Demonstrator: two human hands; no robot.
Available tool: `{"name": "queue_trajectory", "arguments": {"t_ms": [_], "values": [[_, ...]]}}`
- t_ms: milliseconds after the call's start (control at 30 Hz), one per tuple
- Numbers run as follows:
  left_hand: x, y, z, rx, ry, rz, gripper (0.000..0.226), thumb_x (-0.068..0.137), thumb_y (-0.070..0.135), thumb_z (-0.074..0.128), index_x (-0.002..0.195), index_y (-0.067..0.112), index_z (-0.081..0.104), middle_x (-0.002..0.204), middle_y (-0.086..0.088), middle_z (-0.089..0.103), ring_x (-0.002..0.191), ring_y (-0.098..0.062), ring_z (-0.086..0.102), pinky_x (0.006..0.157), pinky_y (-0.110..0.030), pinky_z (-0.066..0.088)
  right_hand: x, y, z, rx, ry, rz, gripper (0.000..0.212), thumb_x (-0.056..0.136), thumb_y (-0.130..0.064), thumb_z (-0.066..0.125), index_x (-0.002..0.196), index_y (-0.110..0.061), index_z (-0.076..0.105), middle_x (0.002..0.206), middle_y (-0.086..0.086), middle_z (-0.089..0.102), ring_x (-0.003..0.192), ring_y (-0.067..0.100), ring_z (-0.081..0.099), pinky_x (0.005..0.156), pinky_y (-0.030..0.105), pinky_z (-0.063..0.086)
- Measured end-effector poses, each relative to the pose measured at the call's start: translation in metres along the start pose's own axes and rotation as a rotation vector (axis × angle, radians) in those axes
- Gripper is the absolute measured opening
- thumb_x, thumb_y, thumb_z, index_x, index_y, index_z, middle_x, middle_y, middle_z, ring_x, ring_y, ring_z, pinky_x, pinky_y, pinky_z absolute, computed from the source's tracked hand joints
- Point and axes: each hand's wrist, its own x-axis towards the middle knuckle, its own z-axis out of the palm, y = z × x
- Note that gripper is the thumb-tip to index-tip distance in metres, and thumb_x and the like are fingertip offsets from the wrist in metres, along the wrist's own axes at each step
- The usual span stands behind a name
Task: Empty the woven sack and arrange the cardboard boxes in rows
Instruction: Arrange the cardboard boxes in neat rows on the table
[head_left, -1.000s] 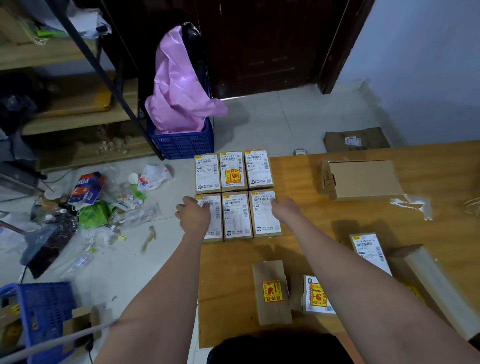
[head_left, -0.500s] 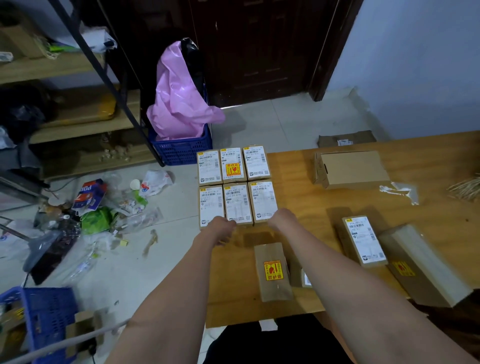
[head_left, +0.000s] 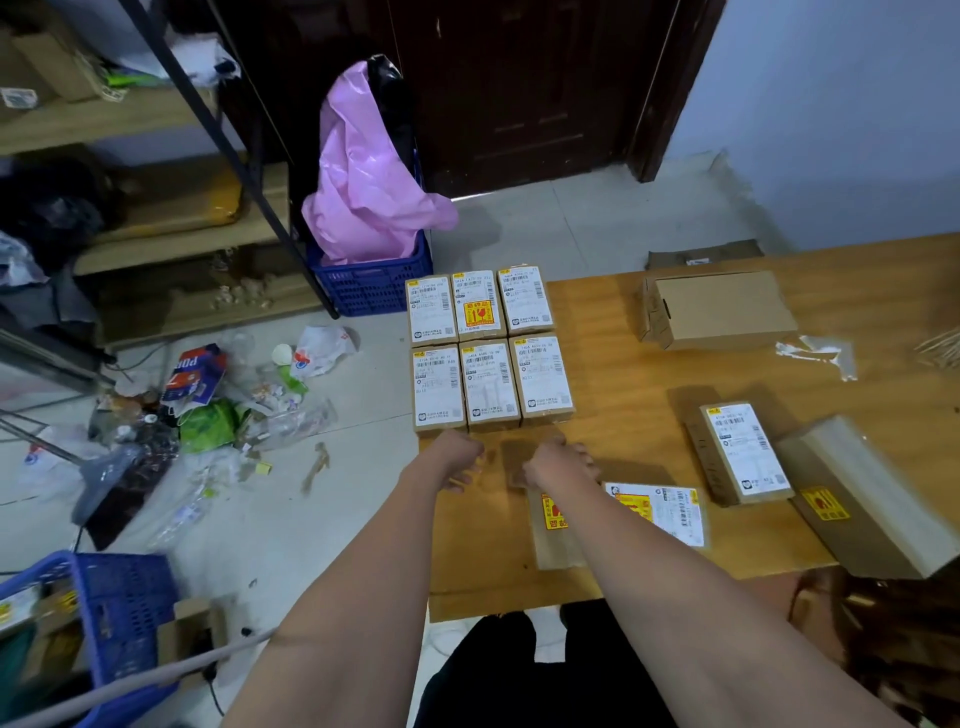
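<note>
A: Where did the boxes stand at that point?

B: Six labelled boxes (head_left: 488, 351) lay flat at the far left corner of the table (head_left: 613, 364), in two rows of three, sides touching. Four more were loose nearer the person: a plain box (head_left: 553, 540) partly under the right forearm, a sideways box (head_left: 670, 512) just right of it, an angled box (head_left: 745, 452) further right, and a long box (head_left: 857, 493) at the right edge. A big carton (head_left: 719, 306) sat far right. I saw no woven sack.

A: And the hands?

B: Both hovered just near of the second row. The left hand (head_left: 457, 460) was loosely curled and held nothing. The right hand (head_left: 558, 462) was blurred; whether its fingers gripped the far end of the plain box, I cannot tell.

A: So a third row was due. How to do it well?

B: My judgement: take the plain box by its long sides, turn it to match the six, label up if it has one, and slide it until its far end touches the second row, left edge flush with that column. Push flat along the wood, gently, lest the rows shift or the far-left boxes slip over the corner.
</note>
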Motion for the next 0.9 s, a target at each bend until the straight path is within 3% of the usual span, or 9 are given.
{"name": "queue_trajectory", "arguments": {"t_ms": [233, 400, 467, 533, 567, 700, 800, 900], "values": [[0.0, -0.007, -0.009, -0.045, 0.01, -0.005, 0.021, 0.099, 0.023, 0.046, 0.106, 0.012, 0.063, 0.09, -0.006, 0.063, 0.079, -0.024, 0.061, 0.074, -0.034, 0.055, -0.006, -0.005, 0.008, -0.091, 0.014, -0.022, 0.086, 0.091, -0.034, 0.059, 0.155, -0.007, 0.008, 0.155, 0.026, 0.016, 0.139, 0.038, 0.03, 0.109, 0.047, 0.027], [0.0, -0.012, -0.021, -0.075, -0.04, -0.027, 0.022, 0.099, 0.025, 0.048, 0.112, 0.013, 0.061, 0.1, -0.008, 0.064, 0.084, -0.023, 0.063, 0.073, -0.034, 0.055, -0.016, -0.016, -0.011, -0.096, -0.087, -0.071, 0.087, 0.075, -0.048, 0.073, 0.145, -0.01, 0.038, 0.139, 0.016, 0.037, 0.128, 0.033, 0.041, 0.102, 0.041, 0.039], [-0.001, -0.015, -0.03, -0.111, -0.091, -0.036, 0.025, 0.099, 0.026, 0.051, 0.117, 0.013, 0.061, 0.1, -0.007, 0.065, 0.088, -0.025, 0.064, 0.078, -0.037, 0.057, -0.024, -0.019, -0.03, -0.103, -0.198, -0.174, 0.067, 0.083, -0.046, 0.067, 0.134, -0.007, 0.049, 0.134, 0.012, 0.047, 0.125, 0.03, 0.048, 0.097, 0.038, 0.043], [-0.002, -0.019, -0.039, -0.13, -0.159, -0.04, 0.029, 0.099, 0.029, 0.054, 0.123, 0.015, 0.06, 0.101, -0.007, 0.067, 0.091, -0.026, 0.065, 0.084, -0.04, 0.057, -0.03, -0.022, -0.047, 0.006, -0.364, -0.219, 0.036, 0.087, -0.039, 0.065, 0.105, -0.008, 0.058, 0.112, 0.01, 0.058, 0.106, 0.027, 0.059, 0.088, 0.035, 0.048], [-0.003, -0.02, -0.043, -0.114, -0.194, -0.041, 0.031, 0.099, 0.032, 0.055, 0.125, 0.016, 0.06, 0.104, -0.006, 0.067, 0.093, -0.026, 0.065, 0.086, -0.04, 0.057, -0.032, -0.024, -0.054, 0.081, -0.446, -0.226, 0.031, 0.087, -0.037, 0.066, 0.099, -0.01, 0.058, 0.106, 0.009, 0.06, 0.099, 0.026, 0.062, 0.088, 0.035, 0.051], [-0.009, -0.022, -0.052, -0.033, -0.321, -0.038, 0.04, 0.097, 0.045, 0.054, 0.128, 0.021, 0.058, 0.119, -0.005, 0.064, 0.106, -0.025, 0.062, 0.099, -0.045, 0.052, -0.034, -0.031, -0.071, 0.328, -0.622, -0.343, 0.046, 0.088, -0.026, 0.066, 0.131, -0.011, 0.055, 0.129, 0.016, 0.057, 0.108, 0.03, 0.065, 0.095, 0.046, 0.054], [-0.011, -0.025, -0.056, -0.04, -0.396, -0.032, 0.057, 0.091, 0.061, 0.053, 0.135, 0.025, 0.051, 0.131, -0.005, 0.059, 0.12, -0.028, 0.058, 0.103, -0.051, 0.047, -0.035, -0.031, -0.08, 0.545, -0.724, -0.455, 0.051, 0.089, -0.007, 0.062, 0.135, -0.026, 0.05, 0.135, 0.019, 0.05, 0.116, 0.035, 0.06, 0.097, 0.05, 0.052], [-0.014, -0.028, -0.06, -0.087, -0.461, -0.032, 0.082, 0.077, 0.078, 0.049, 0.14, 0.026, 0.046, 0.137, -0.007, 0.055, 0.126, -0.029, 0.053, 0.103, -0.051, 0.046, -0.033, -0.023, -0.084, 0.662, -0.829, -0.566, 0.062, 0.089, 0.01, 0.052, 0.139, -0.027, 0.048, 0.135, 0.017, 0.047, 0.12, 0.035, 0.053, 0.099, 0.049, 0.05]]}}
